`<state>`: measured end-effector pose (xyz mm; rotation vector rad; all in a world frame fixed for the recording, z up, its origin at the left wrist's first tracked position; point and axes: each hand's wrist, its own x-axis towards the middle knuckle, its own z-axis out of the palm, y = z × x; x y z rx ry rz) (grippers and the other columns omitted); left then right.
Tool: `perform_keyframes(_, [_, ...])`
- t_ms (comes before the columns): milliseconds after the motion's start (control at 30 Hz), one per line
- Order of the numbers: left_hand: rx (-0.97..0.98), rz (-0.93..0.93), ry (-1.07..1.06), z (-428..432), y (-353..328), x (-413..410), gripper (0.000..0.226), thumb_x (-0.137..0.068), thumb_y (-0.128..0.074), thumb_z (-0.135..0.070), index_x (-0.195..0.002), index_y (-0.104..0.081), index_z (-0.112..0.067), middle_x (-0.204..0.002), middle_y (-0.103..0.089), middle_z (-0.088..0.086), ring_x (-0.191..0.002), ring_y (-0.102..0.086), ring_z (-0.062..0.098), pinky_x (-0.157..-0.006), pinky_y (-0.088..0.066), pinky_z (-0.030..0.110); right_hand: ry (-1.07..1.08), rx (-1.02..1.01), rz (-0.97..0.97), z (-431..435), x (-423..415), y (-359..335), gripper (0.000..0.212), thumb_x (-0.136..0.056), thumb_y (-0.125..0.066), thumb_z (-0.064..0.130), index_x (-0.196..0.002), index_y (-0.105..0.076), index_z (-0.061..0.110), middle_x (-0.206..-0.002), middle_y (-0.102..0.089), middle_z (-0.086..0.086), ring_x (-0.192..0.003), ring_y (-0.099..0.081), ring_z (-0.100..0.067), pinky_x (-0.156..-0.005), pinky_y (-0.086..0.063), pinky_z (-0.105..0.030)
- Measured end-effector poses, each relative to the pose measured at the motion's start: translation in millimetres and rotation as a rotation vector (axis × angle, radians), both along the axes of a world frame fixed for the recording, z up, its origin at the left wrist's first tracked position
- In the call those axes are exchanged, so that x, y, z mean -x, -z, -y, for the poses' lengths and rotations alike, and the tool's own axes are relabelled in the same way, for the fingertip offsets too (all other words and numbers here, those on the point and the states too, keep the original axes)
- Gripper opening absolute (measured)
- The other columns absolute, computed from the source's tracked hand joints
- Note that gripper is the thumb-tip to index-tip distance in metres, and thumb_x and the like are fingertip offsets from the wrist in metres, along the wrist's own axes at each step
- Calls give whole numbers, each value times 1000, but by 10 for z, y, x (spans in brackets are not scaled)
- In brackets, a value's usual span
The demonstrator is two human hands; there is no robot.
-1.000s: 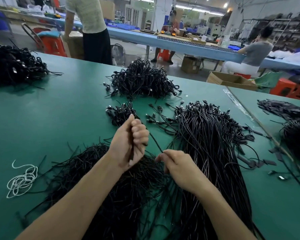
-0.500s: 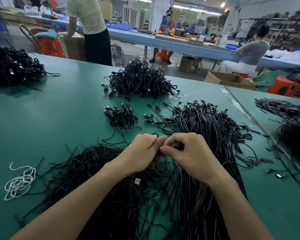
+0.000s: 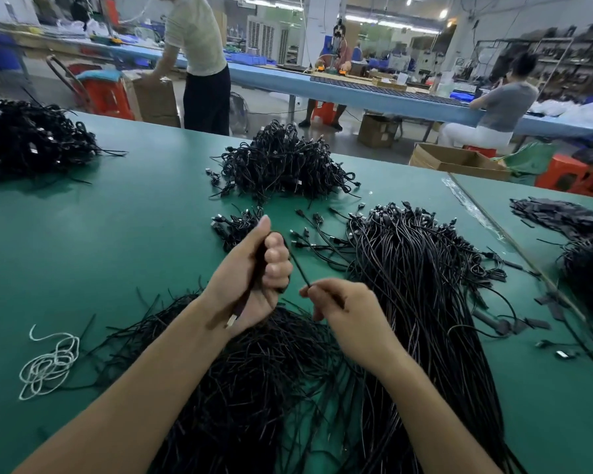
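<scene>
Black cables (image 3: 421, 275), green table (image 3: 117, 234), white cord (image 3: 48, 366).

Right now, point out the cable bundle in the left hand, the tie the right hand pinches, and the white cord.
cable bundle (image 3: 261, 265), head view, its folded middle.
tie (image 3: 298, 268), head view, middle of the strand.
white cord (image 3: 48, 366), head view, tangled loops.

Left hand (image 3: 251, 285), right hand (image 3: 343, 313) bare; forearms bare (down to frame edge).

black cable (image 3: 299, 268) | bundled in left hand (image 3: 254, 282) | tail taut to right hand (image 3: 336, 302)
</scene>
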<state>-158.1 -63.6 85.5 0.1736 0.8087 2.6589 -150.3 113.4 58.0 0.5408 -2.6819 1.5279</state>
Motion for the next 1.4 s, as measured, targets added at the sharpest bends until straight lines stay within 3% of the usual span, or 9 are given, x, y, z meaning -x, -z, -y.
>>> perform_keyframes(200, [564,-239,-523,-114,257,47,46,-101,-41,-40,-93,-68,-4,-88,-76,13,-84,-75,25,-71,-58,24,-211,-228,16,28,-197,-76,24,-102,-53,27,-82,-66,23,-58,-54,3,-47,-38,-7,-47,-34,-27])
perform_keyframes(300, [1015,-510,-525,-152,350,-11,43,-99,-41,-41,-103,-72,-10,-96,-76,3,-94,-72,13,-83,-58,25,-249,-297,-65,7,-233,-196,31,-100,-53,28,-70,-55,23,-60,-52,9,-53,-45,-8,-52,-42,-32])
perform_keyframes(367, [1192,-605,-360,-171,335,-76,45,-101,-41,-40,-87,-73,-12,-82,-73,-5,-76,-69,8,-71,-56,25,-216,-305,-156,-52,-217,-270,21,-96,-59,33,-78,-66,23,-70,-60,11,-66,-56,-7,-64,-50,-35])
perform_keyframes(567, [1063,-392,83,-112,214,-266,62,-96,-36,-58,-55,-61,-20,-43,-50,-2,-33,-40,10,-37,-33,17,-52,-55,-189,-219,-136,-392,12,-78,-82,30,-74,-73,24,-71,-69,9,-64,-62,-4,-62,-48,-20])
perform_keyframes(767, [768,-323,299,8,124,-224,57,-99,-45,-55,-52,-40,-23,-41,-38,-5,-31,-29,7,-35,-24,15,-243,395,146,-153,-139,-368,8,-74,-78,20,-73,-70,18,-82,-72,-17,-79,-67,-35,-83,-54,-61])
perform_keyframes(1033, [1031,-267,-24,-148,241,-209,57,-102,-47,-39,-49,-41,-19,-57,-48,11,-49,-43,17,-50,-35,21,-68,40,-120,-112,-111,-279,18,-82,-79,14,-71,-67,21,-69,-69,9,-62,-63,-6,-60,-49,-19])
perform_keyframes(1133, [930,-194,-117,-207,259,-222,46,-102,-49,-26,-65,-61,0,-71,-48,16,-64,-46,25,-58,-42,27,-45,9,-189,-69,-115,-235,21,-82,-79,13,-72,-64,24,-71,-67,15,-63,-60,-2,-58,-44,-11])
perform_keyframes(1233, [678,18,159,-221,227,-252,47,-103,-38,-37,-90,-76,-13,-90,-69,15,-78,-69,29,-60,-58,35,-44,32,-226,-22,-95,-192,22,-82,-78,13,-74,-62,24,-70,-64,17,-63,-59,-2,-57,-42,-9])
perform_keyframes(1400, [805,106,197,-201,346,-214,67,-97,-36,-64,-62,-69,-18,-48,-49,1,-30,-33,9,-30,-23,12,-17,35,-235,5,-9,-125,20,-80,-80,13,-74,-66,26,-73,-68,12,-65,-64,-4,-60,-48,-13])
